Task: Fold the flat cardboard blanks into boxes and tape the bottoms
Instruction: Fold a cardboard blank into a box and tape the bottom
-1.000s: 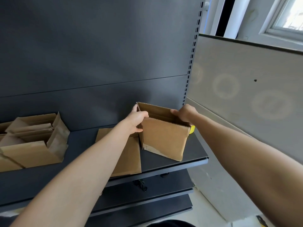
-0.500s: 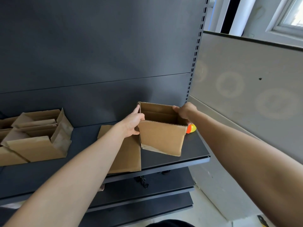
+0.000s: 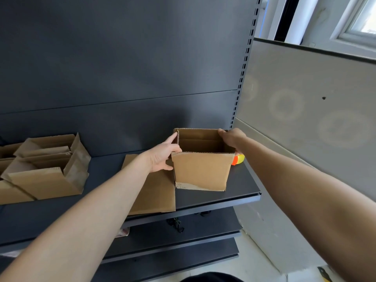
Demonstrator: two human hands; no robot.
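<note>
Cardboard box (image 3: pixel 201 169) upright, fingers (image 3: pixel 173 138) gripping both sides

A shop or stockroom: dark metal shelving (image 3: pixel 240 186) with a slotted upright (image 3: pixel 244 66) and plain back panels (image 3: pixel 122 58), a cardboard box (image 3: pixel 201 171) and more boxes (image 3: pixel 40 180) on it, beside a grey partition (image 3: pixel 305 78).

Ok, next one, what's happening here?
A person is working at a dark shelf. Both hands are on an upright open box. The left hand holds its near left corner and the right hand grips the far right rim. The box stands on the shelf beside a flat cardboard blank. More folded boxes lie to the left. What looks like an orange and yellow tape roll sits just right of the box.
</note>
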